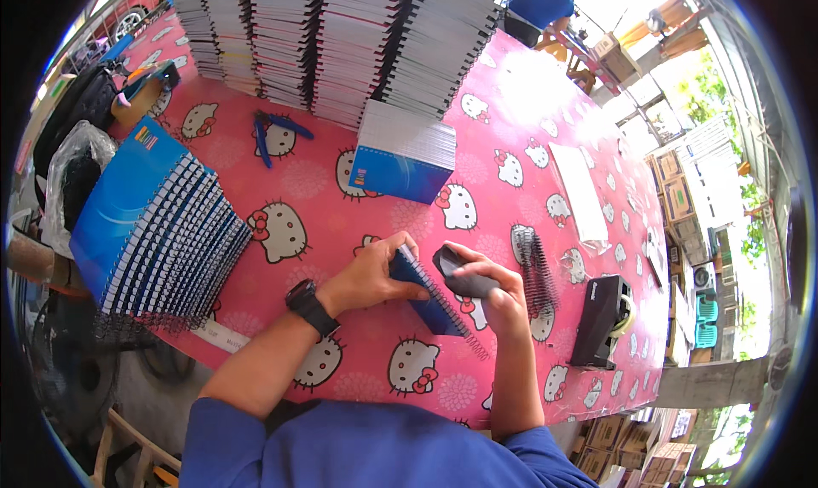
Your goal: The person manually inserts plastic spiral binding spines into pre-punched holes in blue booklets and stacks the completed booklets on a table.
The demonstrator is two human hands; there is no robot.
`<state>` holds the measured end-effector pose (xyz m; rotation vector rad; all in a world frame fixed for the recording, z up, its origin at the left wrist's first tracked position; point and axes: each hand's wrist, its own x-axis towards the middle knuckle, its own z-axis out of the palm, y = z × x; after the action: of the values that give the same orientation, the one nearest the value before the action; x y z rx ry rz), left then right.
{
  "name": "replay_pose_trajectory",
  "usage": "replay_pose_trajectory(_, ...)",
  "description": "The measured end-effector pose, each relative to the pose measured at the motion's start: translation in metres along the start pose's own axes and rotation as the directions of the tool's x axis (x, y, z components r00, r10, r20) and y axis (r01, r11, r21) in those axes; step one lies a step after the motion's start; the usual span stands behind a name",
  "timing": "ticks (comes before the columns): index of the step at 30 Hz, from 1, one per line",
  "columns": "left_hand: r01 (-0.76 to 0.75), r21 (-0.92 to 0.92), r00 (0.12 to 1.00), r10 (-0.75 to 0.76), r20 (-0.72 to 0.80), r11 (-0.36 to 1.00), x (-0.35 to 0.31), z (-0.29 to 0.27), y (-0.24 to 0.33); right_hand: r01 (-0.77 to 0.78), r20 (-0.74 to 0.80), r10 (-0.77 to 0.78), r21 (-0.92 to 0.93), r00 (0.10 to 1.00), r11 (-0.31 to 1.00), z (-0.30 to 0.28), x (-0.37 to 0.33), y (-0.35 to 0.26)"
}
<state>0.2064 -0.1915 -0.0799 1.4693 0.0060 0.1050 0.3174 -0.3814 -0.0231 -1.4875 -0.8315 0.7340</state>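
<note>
My left hand, with a black watch on its wrist, grips a small blue notebook tilted up on the table. A dark wire spiral runs along the notebook's right edge, and a loose length of coil sticks out beyond its near end. My right hand is closed around a black rounded hand-held tool, just right of the spiral. The tool's exact kind is unclear, and whether it touches the notebook cannot be made out. Right of this hand lies a heap of loose black coils.
Tall stacks of spiral-bound books stand at the back, with a blue notebook pile before them. Blue-handled pliers lie nearby. At left sits a fanned notebook stack; at right, a black tape dispenser. A person is far off.
</note>
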Motion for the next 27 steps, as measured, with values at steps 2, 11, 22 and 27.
replay_pose_trajectory(2, -0.011, -0.063, 1.0, 0.01, -0.005, 0.998, 0.001, 0.001, 0.0, 0.067, 0.054, -0.069, 0.034, 0.996, 0.997, 0.005, -0.002, 0.001)
replay_pose_trajectory(11, -0.053, -0.009, 0.999, 0.053, 0.01, 0.999, -0.001, 0.005, 0.003, -0.039, -0.235, -0.038, -0.314, 0.971, 0.949, -0.001, 0.009, 0.03)
replay_pose_trajectory(22, -0.299, 0.644, 0.873, 0.474, -0.113, 0.704, -0.017, 0.033, 0.045, 0.231, -0.084, -0.34, -0.581, 0.936, 0.78, 0.045, 0.0, -0.045)
replay_pose_trajectory(27, -0.209, 0.317, 0.906, 0.305, -0.293, 0.925, -0.036, 0.027, 0.069, 0.309, -0.11, -0.423, -0.523, 0.899, 0.794, 0.057, 0.0, -0.053)
